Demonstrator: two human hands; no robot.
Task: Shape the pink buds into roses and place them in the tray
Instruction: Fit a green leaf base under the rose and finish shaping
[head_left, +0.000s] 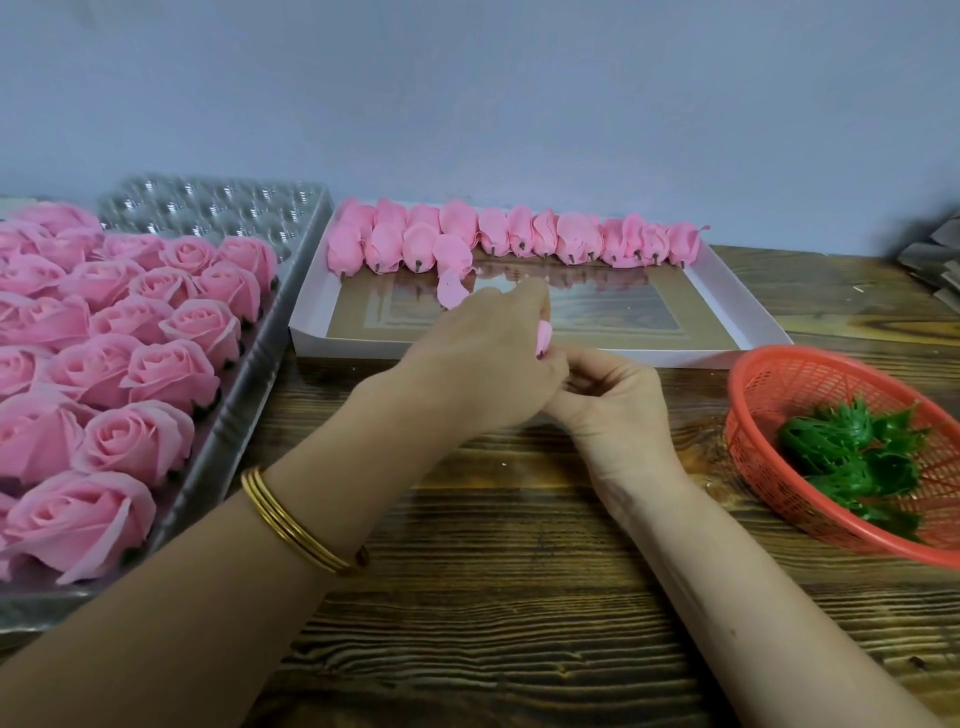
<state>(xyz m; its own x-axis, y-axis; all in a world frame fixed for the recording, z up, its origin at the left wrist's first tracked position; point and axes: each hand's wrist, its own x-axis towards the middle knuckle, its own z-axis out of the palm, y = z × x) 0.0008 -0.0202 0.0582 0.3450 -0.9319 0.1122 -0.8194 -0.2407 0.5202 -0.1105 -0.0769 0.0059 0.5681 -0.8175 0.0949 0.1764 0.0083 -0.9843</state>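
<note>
A small pink bud (544, 336) sticks up where my two hands meet, over the table's middle. My left hand (483, 364), with gold bangles on the wrist, curls its fingers round the bud. My right hand (615, 402) has its curled fingertips pinching the bud's lower end. Most of the bud is hidden by my fingers. Several unshaped pink buds (519, 236) lie in rows at the far side of a white shallow box (727, 291). Several finished pink roses (135, 364) fill the clear plastic tray (244, 395) on the left.
A red mesh basket (769, 395) with green leaf calyxes (852, 447) stands at the right. One loose pink bud (449, 291) lies in the box just beyond my left hand. Empty tray cups (218, 208) show at the back left. A wall runs behind the wooden table (493, 597).
</note>
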